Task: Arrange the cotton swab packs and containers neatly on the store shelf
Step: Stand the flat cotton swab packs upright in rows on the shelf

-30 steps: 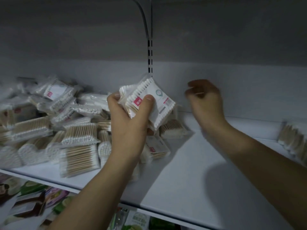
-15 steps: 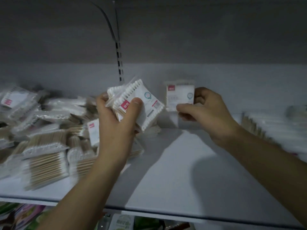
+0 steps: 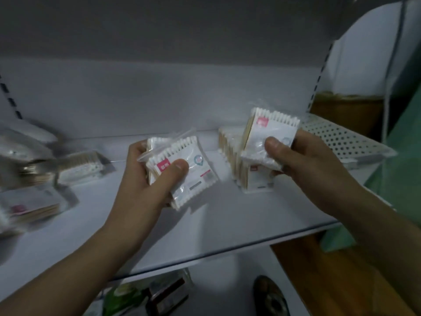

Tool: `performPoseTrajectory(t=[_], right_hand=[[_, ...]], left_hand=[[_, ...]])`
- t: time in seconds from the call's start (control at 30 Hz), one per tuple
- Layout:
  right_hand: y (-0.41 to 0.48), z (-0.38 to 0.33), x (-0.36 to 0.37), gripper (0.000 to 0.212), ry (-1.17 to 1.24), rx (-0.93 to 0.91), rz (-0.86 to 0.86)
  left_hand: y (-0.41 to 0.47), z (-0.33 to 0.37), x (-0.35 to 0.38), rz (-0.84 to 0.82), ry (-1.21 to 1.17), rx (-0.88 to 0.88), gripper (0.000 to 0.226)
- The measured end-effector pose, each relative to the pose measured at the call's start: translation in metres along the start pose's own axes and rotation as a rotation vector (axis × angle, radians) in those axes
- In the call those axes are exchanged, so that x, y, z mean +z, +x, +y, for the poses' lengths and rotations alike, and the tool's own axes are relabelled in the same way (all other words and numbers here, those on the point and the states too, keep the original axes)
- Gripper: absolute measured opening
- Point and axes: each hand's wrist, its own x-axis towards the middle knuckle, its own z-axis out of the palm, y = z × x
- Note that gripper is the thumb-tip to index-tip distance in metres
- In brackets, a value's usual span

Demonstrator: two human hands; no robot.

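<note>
Gripping a small stack of swab packs (image 3: 190, 171), the left hand (image 3: 145, 179) hovers over the shelf (image 3: 205, 226); the right hand (image 3: 306, 166) pinches 1 pack (image 3: 271, 133) just above the upright row (image 3: 230, 151) near the shelf's right end. Plenty of bare shelf from the hands to the front edge. At left, loose packs (image 3: 79, 166) are blurry and cut off.

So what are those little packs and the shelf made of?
The pack in the right hand looks like clear, shiny plastic film: it glints. Inside, tan sticks seem wooden or paper, tips white and fluffy like cotton. The shelf looks like smooth white-painted metal, probably.
</note>
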Motion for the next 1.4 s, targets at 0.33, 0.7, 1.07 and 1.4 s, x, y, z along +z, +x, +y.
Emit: performPoseTrajectory(t=[0.33,0.7,1.07,1.4], right_hand=[[-0.014,0.059,-0.032,0.035,-0.188,0.005,-0.023],[0.0,0.084,-0.029,0.066,-0.379,-0.063,0.137],[-0.015,0.054,-0.018,0.052,-0.581,-0.404,0.215],[-0.02,0.023,0.03,0.048,-0.266,-0.155,-0.081]], left_hand=[[0.009,-0.014,0.037,-0.077,-0.016,-0.053,0.056],[0.011,-0.02,0.048,-0.097,-0.128,-0.1,0.057],[0.009,-0.019,0.046,-0.062,0.01,-0.018,0.056],[0.002,-0.008,0.041,-0.063,0.09,0.049,0.056]])
